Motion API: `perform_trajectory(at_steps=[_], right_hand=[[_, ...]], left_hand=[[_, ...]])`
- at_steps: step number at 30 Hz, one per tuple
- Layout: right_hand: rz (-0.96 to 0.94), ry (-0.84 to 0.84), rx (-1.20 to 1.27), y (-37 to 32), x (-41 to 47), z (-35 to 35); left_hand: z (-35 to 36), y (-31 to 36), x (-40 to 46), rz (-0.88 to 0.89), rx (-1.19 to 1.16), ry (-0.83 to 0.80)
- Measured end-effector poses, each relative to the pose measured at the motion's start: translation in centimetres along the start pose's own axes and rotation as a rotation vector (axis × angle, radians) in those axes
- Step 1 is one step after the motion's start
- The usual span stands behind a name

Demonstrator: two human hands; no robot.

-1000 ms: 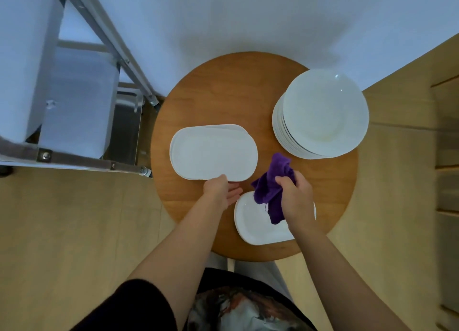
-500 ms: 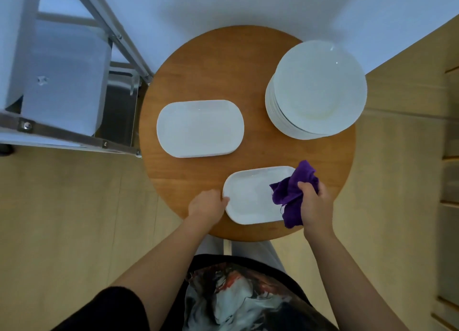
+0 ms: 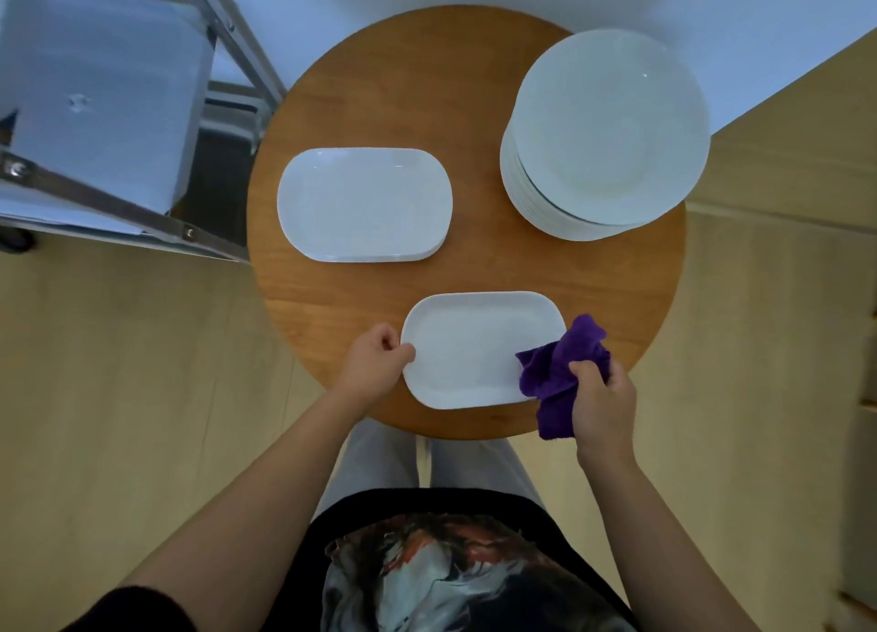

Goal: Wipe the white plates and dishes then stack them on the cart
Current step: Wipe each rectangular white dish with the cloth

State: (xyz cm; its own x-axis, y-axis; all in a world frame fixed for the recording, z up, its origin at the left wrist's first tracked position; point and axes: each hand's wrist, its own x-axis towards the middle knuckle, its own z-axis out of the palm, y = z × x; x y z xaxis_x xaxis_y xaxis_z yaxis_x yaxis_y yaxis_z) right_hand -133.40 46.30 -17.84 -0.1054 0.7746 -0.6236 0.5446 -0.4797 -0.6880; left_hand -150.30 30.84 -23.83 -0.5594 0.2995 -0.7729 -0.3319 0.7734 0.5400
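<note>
The left hand (image 3: 377,363) pinches the left rim of a white oblong dish (image 3: 474,349) lying near the front edge of a round wooden worktop (image 3: 403,90), while the right hand (image 3: 602,396) grips a bunched purple cloth (image 3: 557,370) pressed against the dish's right end, part of the cloth hanging past the worktop's edge. Farther back, a short stack of oblong dishes (image 3: 363,204) sits to the left and a tall stack of round plates (image 3: 607,128) to the right. A metal cart (image 3: 118,109) stands just beside the worktop, at left.
</note>
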Motion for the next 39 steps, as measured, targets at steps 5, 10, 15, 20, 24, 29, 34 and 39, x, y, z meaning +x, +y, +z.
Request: perform_trajectory(at_steps=[5,10,15,20,24,29,34,39], right_hand=[[-0.107,0.093,-0.047,0.1,0.9,-1.4],[-0.261,0.109,-0.206,-0.5,1.8,-3.1],[-0.367,0.127,-0.309,-1.3,1.8,-1.7],[-0.453,0.095,-0.463,-1.8,1.5,1.9],[-0.440,0.026,-0.513,-2.7,1.4,3.8],[-0.677,-0.144,-0.423,-4.1,-1.5,5.9],[-0.865,-0.286,-0.429,-3.3,-4.5,6.0],[-0.950,-0.433,-0.509,-3.4,-6.1,5.7]], left_hand=[[1.6,0.8,-0.8,-0.055,-0.229,0.043],[3.1,1.7,-1.9,0.113,-0.172,0.099],[3.2,3.0,-3.6,0.085,-0.366,0.030],[4.0,4.1,-5.1,0.114,-0.432,0.010],[4.3,5.0,-7.1,0.193,-0.428,0.078],[3.6,6.1,-7.8,0.259,-0.409,0.210],[3.2,7.0,-8.3,0.329,-0.418,0.199],[2.5,6.9,-8.6,0.189,-0.666,0.045]])
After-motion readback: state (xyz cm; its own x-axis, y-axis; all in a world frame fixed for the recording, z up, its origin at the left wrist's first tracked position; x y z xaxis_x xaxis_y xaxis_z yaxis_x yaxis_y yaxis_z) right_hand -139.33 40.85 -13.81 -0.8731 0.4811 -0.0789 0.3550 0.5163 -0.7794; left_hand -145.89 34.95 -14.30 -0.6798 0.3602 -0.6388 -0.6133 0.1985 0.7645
